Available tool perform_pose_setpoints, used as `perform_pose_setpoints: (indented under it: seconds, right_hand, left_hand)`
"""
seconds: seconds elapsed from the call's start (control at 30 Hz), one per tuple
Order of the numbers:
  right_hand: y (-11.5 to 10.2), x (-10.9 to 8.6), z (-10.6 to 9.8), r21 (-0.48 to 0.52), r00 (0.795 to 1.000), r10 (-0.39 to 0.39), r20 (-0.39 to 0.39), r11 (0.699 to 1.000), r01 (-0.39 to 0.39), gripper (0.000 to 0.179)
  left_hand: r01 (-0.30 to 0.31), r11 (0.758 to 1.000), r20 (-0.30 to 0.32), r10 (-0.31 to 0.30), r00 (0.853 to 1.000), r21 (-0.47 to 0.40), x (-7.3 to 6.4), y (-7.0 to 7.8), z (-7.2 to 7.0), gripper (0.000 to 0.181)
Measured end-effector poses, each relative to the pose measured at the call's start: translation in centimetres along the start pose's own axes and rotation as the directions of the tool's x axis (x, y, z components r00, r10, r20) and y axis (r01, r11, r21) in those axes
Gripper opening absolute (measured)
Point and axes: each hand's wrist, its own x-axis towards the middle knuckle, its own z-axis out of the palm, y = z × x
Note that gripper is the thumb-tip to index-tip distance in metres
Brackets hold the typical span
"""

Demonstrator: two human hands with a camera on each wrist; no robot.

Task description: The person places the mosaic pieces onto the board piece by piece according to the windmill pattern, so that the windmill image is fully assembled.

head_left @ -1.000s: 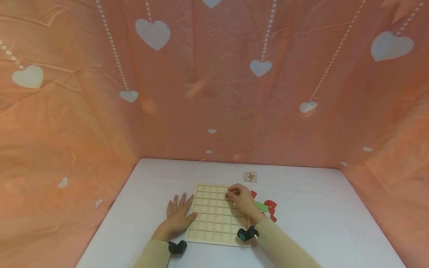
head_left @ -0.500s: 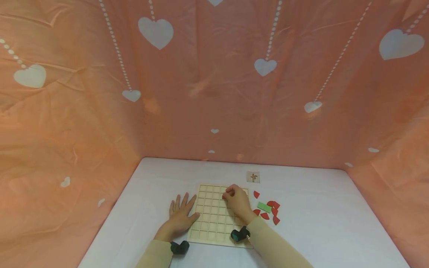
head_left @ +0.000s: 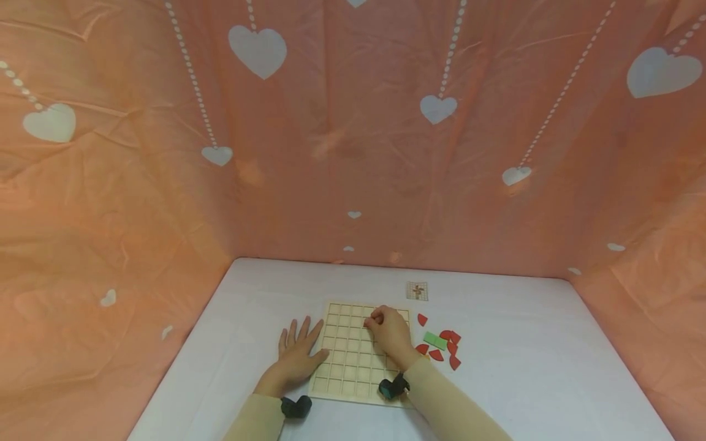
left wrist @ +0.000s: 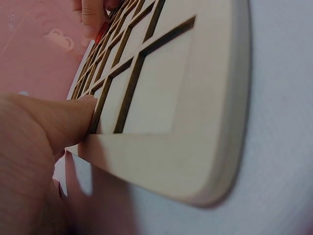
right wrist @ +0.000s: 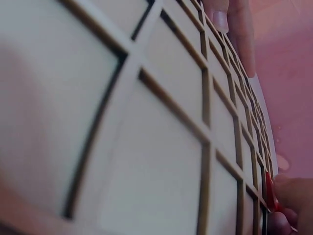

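Observation:
A pale wooden grid board (head_left: 350, 372) lies flat on the white table, with square recessed cells. My left hand (head_left: 296, 355) rests at its left side, fingers spread, thumb on the rim. In the left wrist view that thumb (left wrist: 68, 120) lies over the board's edge. My right hand (head_left: 390, 332) is over the upper right part of the board. Its thumb and finger pinch a small red piece (right wrist: 270, 193), held against the grid in the right wrist view. The piece's full outline is hidden by the fingers.
Right of the board lie a green rectangular piece (head_left: 436, 340) and several red pieces, including a wedge (head_left: 422, 320) set apart. A bit of orange (head_left: 426, 357) shows beside the right forearm. A small pattern card (head_left: 417, 291) lies beyond the board. A pink-orange curtain (head_left: 353, 153) surrounds the table.
My right hand, pinching the red piece, has shifted slightly left over the board, uncovering more loose pieces on the right. The left hand stays by the board's edge. The head view has shifted slightly.

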Motion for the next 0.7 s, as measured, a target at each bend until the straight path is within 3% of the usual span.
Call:
perform_pose_setpoints:
  seconds: [0.23,0.7]
  right_hand:
    - [-0.10,-0.03,0.03,-0.010,1.000,0.016,-0.013,1.000,-0.016,0.011]
    - [0.05,-0.21,-0.39,-0.033,0.998,-0.043,0.040,0.998,0.044,0.005]
  left_hand:
    - [0.006,1.000,0.003,-0.006,1.000,-0.015,0.03,0.04,0.01,0.066]
    - [-0.007,1.000,-0.007,0.007,1.000,-0.001,0.16,-0.31,0.25,0.066]
